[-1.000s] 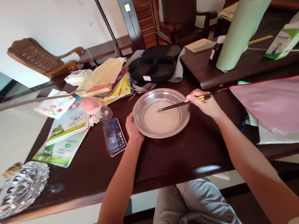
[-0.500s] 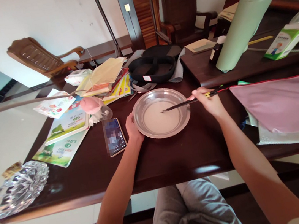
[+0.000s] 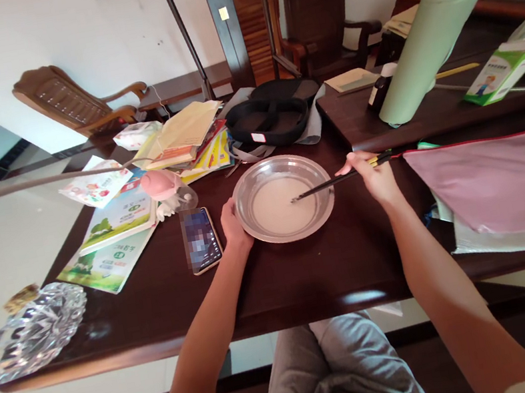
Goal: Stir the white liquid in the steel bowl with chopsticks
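A round metal basin (image 3: 323, 211) stands on the dark table, with a pale, milky liquid (image 3: 279, 208) in its bottom. My left hand (image 3: 235, 225) grips the basin's left rim; its fingers are partly hidden behind the wall. In my right hand (image 3: 371, 176), to the right of the basin, is a pair of black chopsticks (image 3: 326, 184) with gold-coloured ends. They slant down to the left over the rim, and their tips meet the liquid. A phone (image 3: 202, 240) with a lit screen lies just left of my left hand.
Books (image 3: 114, 219) and a pink-topped object (image 3: 162, 186) lie left; a glass dish (image 3: 37, 331) sits near the table's left corner. Behind the basin is a black case (image 3: 269, 117). A tall green thermos (image 3: 434, 47) and a pink pouch (image 3: 504, 181) are on the right.
My right hand has shifted slightly right, and the chopstick tips have moved a little right and nearer to me in the liquid. My left hand and the basin have stayed put.
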`<state>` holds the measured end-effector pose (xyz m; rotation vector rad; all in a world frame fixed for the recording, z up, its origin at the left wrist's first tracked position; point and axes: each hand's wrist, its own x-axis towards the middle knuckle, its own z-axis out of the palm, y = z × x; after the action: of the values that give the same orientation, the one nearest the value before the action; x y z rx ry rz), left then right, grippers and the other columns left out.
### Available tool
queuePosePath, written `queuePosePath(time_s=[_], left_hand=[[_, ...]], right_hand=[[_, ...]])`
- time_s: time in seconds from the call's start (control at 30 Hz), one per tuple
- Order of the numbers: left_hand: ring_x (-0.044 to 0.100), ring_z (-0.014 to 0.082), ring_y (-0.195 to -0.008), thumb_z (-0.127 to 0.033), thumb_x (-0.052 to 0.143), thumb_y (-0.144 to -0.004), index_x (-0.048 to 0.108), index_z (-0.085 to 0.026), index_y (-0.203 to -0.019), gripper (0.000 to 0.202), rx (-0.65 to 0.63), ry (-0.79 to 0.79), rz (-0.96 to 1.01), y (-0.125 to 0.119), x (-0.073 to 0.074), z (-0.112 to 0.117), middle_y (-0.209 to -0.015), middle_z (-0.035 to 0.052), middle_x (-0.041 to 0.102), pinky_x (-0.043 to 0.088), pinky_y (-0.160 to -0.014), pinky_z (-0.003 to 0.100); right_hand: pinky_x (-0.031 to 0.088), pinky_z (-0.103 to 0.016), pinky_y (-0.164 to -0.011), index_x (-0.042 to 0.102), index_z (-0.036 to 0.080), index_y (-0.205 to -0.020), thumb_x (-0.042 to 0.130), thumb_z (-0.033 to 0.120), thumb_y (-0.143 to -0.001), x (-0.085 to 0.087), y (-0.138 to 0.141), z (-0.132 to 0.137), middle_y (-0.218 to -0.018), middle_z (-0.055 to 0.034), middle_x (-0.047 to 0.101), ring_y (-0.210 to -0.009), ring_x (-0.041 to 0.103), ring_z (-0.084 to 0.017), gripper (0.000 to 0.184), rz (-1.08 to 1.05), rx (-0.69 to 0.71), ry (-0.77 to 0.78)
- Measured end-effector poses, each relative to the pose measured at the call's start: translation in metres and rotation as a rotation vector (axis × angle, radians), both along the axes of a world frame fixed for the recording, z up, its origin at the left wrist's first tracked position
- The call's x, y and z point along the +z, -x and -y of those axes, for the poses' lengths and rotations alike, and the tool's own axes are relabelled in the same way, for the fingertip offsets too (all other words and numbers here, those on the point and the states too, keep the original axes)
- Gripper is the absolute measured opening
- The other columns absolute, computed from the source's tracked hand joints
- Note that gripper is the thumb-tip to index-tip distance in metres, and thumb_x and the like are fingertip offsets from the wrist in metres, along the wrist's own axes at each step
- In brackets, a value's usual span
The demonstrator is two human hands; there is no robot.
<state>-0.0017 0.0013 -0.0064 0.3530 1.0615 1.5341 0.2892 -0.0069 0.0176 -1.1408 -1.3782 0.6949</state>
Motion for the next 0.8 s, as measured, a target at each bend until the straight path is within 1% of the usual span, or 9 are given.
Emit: queuePosePath(time_s=[0.07,0.2,0.3,0.37,0.43,0.53,0.67,0.73,0.8], left_hand=[[0.065,0.0197,-0.072,-0.038,0.068,-0.077,0.065,-0.019,-0.071,0.021,0.0,0.003,0.007,0.0,0.0,0.0,-0.067,0.0012,0.066,0.053,-0.077,0.031],[0.066,0.0201,-0.071,-0.039,0.069,-0.078,0.064,-0.019,-0.071,0.022,0.009,0.011,-0.001,0.0,-0.001,-0.001,-0.068,0.001,0.067,0.052,-0.077,0.032],[0.064,0.0195,-0.069,-0.039,0.067,-0.079,0.064,-0.019,-0.071,0.021,0.005,0.018,-0.004,0.0,-0.001,-0.001,-0.067,0.0008,0.067,0.052,-0.075,0.032],[0.063,0.0184,-0.067,-0.037,0.065,-0.08,0.064,-0.019,-0.07,0.02,0.004,0.02,0.0,0.0,0.0,0.0,-0.067,0.0009,0.067,0.052,-0.074,0.031],[0.063,0.0181,-0.068,-0.034,0.063,-0.081,0.064,-0.019,-0.07,0.019,0.004,0.019,0.003,0.0,0.001,0.0,-0.067,0.001,0.067,0.052,-0.074,0.03],[0.063,0.0178,-0.068,-0.034,0.063,-0.081,0.064,-0.019,-0.07,0.019,0.009,0.019,0.002,0.0,0.002,0.0,-0.066,0.0005,0.067,0.052,-0.074,0.03],[0.061,0.0161,-0.063,-0.036,0.065,-0.081,0.062,-0.019,-0.067,0.022,0.011,0.017,0.003,0.0,0.001,0.0,-0.065,0.0001,0.065,0.052,-0.071,0.029],[0.06,0.0159,-0.063,-0.037,0.067,-0.08,0.062,-0.019,-0.067,0.022,0.004,0.015,0.004,0.001,0.0,0.0,-0.065,0.0,0.065,0.051,-0.071,0.028],[0.06,0.016,-0.063,-0.038,0.068,-0.079,0.062,-0.02,-0.067,0.023,0.003,0.015,0.005,0.001,0.0,0.0,-0.064,-0.0002,0.065,0.051,-0.071,0.028]], right_hand=[[0.056,-0.041,-0.085,0.07,0.026,-0.062,0.065,0.072,-0.085,0.001,0.001,0.001,-0.067,-0.003,0.073,-0.073,0.072,-0.023,0.052,-0.023,0.061,0.03],[0.055,-0.04,-0.085,0.077,0.026,-0.072,0.066,0.071,-0.085,0.0,0.013,0.001,-0.08,-0.0053,0.079,-0.085,0.073,-0.025,0.049,0.112,0.196,0.019],[0.054,-0.04,-0.085,0.079,0.027,-0.078,0.065,0.07,-0.086,-0.003,0.013,-0.001,-0.084,-0.005,0.079,-0.086,0.071,-0.025,0.046,0.156,0.121,-0.024],[0.054,-0.041,-0.086,0.077,0.026,-0.074,0.065,0.07,-0.086,-0.003,0.006,-0.002,-0.077,-0.0039,0.077,-0.082,0.071,-0.024,0.047,0.099,0.028,-0.038],[0.055,-0.041,-0.086,0.072,0.026,-0.065,0.064,0.072,-0.085,-0.002,0.001,-0.002,-0.069,-0.0029,0.073,-0.076,0.071,-0.024,0.051,0.009,-0.01,-0.021],[0.056,-0.041,-0.085,0.07,0.025,-0.063,0.064,0.072,-0.085,-0.001,0.002,0.0,-0.068,-0.0034,0.073,-0.074,0.072,-0.024,0.052,-0.017,0.067,0.03],[0.055,-0.04,-0.085,0.077,0.026,-0.074,0.065,0.071,-0.085,-0.002,0.012,0.0,-0.081,-0.0046,0.078,-0.085,0.072,-0.024,0.047,0.122,0.174,0.006],[0.055,-0.04,-0.086,0.078,0.027,-0.077,0.065,0.071,-0.085,-0.003,0.011,-0.001,-0.083,-0.0042,0.079,-0.086,0.072,-0.024,0.046,0.15,0.125,-0.023],[0.055,-0.042,-0.088,0.076,0.027,-0.073,0.064,0.072,-0.086,-0.003,0.006,-0.002,-0.078,-0.0036,0.077,-0.083,0.071,-0.024,0.048,0.109,0.033,-0.034]])
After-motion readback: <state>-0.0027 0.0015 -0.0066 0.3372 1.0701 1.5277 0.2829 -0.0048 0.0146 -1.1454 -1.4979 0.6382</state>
